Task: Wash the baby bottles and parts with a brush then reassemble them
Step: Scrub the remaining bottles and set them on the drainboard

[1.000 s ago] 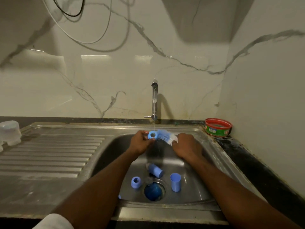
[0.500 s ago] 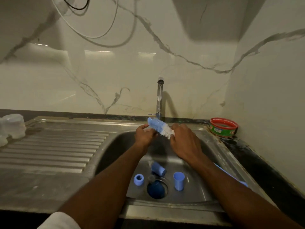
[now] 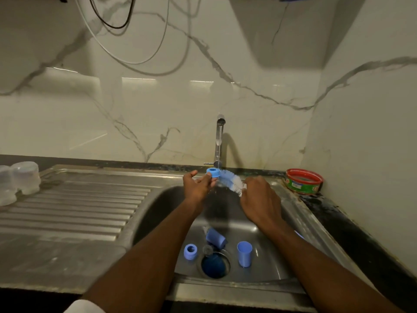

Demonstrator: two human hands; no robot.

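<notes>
Over the steel sink (image 3: 291, 220), under a thin stream from the tap (image 3: 219, 141), my left hand (image 3: 197, 186) pinches a blue bottle ring (image 3: 213, 172). My right hand (image 3: 259, 199) grips the handle of a blue and white bottle brush (image 3: 231, 182), whose bristles sit against the ring. On the sink floor lie another blue ring (image 3: 190, 251), a blue cap on its side (image 3: 216, 238) and an upright blue cup (image 3: 244, 253). A dark blue piece (image 3: 214, 265) sits in the drain.
Clear bottles (image 3: 19, 181) stand upside down at the far left of the ribbed draining board (image 3: 74, 211). A red-rimmed green tub (image 3: 303, 181) sits on the dark counter at the right corner. Cables hang on the marble wall above.
The blue ring has come back into sight at the brush's tip in my left hand. The camera has tilted up a little; both hands stay under the tap.
</notes>
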